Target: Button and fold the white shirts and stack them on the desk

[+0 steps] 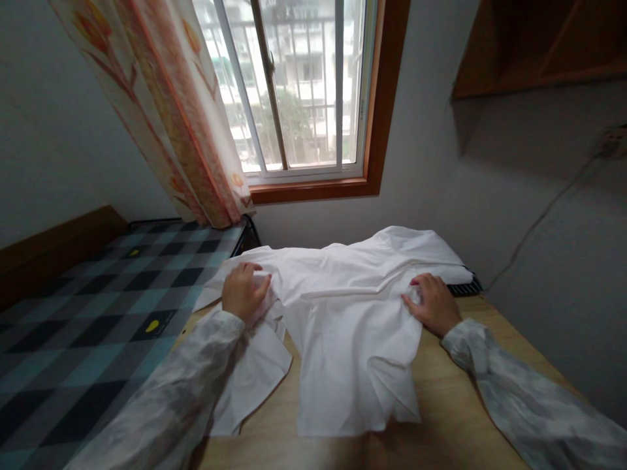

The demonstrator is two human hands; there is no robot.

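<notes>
A white shirt [343, 281] lies spread and wrinkled across the wooden table, with parts of it trailing toward the near edge. My left hand [243, 292] is at its left side, fingers curled and closed on a bunched fold of the cloth. On the opposite side, my right hand [434, 301] grips the shirt's right edge between thumb and fingers. Both forearms are in loose grey-white patterned sleeves. Some fingertips are hidden in the folds.
The wooden table [460, 398] adjoins a bed with a checked cover [117, 307] at left. A black ridged object [466, 286] shows from under the shirt at right. Behind are a window [304, 91] and floral curtain [166, 98]; a cable [543, 215] hangs along the right wall.
</notes>
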